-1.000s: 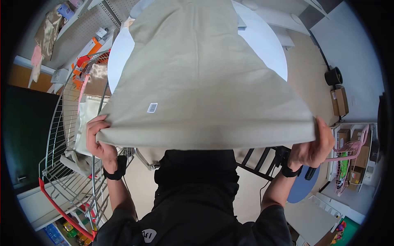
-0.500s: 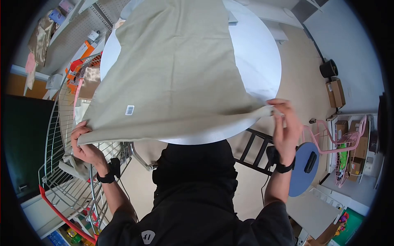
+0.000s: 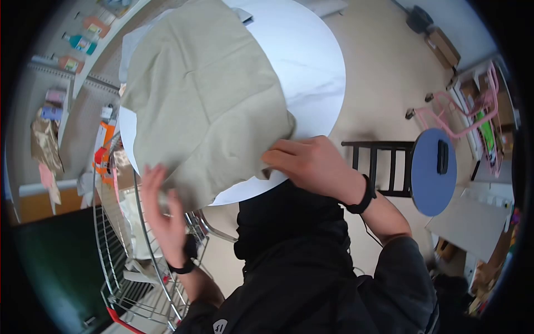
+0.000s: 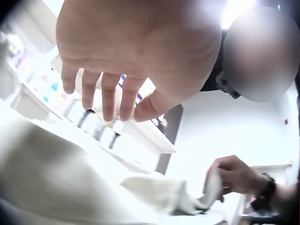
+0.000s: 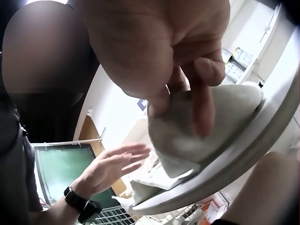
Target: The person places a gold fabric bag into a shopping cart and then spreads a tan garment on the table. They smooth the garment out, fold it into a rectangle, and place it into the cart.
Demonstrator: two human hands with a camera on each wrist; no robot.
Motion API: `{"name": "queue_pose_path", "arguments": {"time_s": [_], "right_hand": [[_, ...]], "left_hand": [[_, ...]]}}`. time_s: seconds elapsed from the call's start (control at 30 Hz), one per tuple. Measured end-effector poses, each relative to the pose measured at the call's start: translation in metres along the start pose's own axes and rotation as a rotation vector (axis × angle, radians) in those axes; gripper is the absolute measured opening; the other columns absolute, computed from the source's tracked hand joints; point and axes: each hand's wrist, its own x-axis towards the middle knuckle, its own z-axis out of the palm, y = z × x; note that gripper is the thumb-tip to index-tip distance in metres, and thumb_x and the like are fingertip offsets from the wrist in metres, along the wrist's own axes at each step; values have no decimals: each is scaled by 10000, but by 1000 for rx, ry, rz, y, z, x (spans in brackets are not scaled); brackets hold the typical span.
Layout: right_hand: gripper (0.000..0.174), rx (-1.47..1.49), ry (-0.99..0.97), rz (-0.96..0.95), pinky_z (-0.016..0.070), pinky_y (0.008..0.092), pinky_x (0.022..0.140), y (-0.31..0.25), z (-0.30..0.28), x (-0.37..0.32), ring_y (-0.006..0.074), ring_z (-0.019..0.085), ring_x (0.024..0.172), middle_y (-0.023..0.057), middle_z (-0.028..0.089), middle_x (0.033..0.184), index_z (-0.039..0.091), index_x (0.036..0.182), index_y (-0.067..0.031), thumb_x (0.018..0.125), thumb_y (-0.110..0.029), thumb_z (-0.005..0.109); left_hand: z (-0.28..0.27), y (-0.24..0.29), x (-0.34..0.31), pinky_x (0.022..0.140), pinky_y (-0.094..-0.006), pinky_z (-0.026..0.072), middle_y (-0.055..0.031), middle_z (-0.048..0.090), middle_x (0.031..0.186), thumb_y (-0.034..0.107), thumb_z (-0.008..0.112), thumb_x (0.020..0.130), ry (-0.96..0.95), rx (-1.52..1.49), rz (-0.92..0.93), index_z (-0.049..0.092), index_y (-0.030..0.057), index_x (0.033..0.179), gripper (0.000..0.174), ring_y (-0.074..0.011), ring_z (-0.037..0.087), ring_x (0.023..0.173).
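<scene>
A large beige cloth (image 3: 206,94) lies creased over the white round table (image 3: 320,67), its near part folded across toward the left. My right hand (image 3: 320,167) pinches the cloth's near right edge between thumb and fingers at the table's front. In the right wrist view, the held cloth (image 5: 173,131) rises from the tabletop rim (image 5: 225,171). My left hand (image 3: 166,222) is beside the cloth's near left corner, fingers spread and slightly blurred. The left wrist view shows that hand (image 4: 136,51) with straight fingers above the cloth and nothing in its grasp.
A wire shopping cart with a red handle (image 3: 122,322) stands at my left, with folded fabrics inside. To the right are a black slatted frame (image 3: 384,146), a blue round top (image 3: 425,192) bearing a black device (image 3: 443,157), and a pink cart frame (image 3: 493,89). Shelves line the left.
My right hand has carried its edge of the cloth leftward, folding it over and hiding the barcode label. My left hand has let go of its corner. The head view has turned.
</scene>
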Motion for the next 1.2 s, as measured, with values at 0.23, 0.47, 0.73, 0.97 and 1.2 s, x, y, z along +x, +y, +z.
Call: {"name": "queue_pose_path", "arguments": {"time_s": [0.23,0.47,0.73,0.97,1.2], "right_hand": [[167,243,279,-74,552,375,625,-18,31,17,246,711,810,41,643,912,674,1016,-115,875,-149,757],[233,480,300,103,561,424,703,-2,14,24,311,698,860,70,648,1061,689,1104,-78,878,-61,743],[280,178,306,47,539,398,692,64,23,65,271,671,831,41,653,1084,707,1048,-76,814,71,659],[331,-261,406,-111,569,420,701,60,6,137,287,684,927,61,664,1104,694,1145,-81,830,4,641],[396,-289,358,2,577,463,876,105,5,191,352,693,1073,84,698,1205,667,1303,-112,908,-111,679]], "left_hand": [[82,84,12,1006,-403,573,-227,713,1365,8,816,851,-109,-257,219,531,-22,1543,750,-375,725,1211],[67,83,22,659,-309,536,-191,797,992,-61,627,919,83,-197,135,785,-2,1227,351,-214,716,704],[50,74,14,894,-347,592,-228,804,1097,-94,590,870,238,-260,187,764,-84,1201,374,-321,797,960],[45,68,1,745,-272,533,-200,801,1039,-13,571,995,358,-239,224,753,-109,1212,299,-185,725,838],[28,68,-6,750,-295,554,-238,794,1014,-63,599,911,364,-246,225,744,-142,1173,310,-228,745,821]]}}
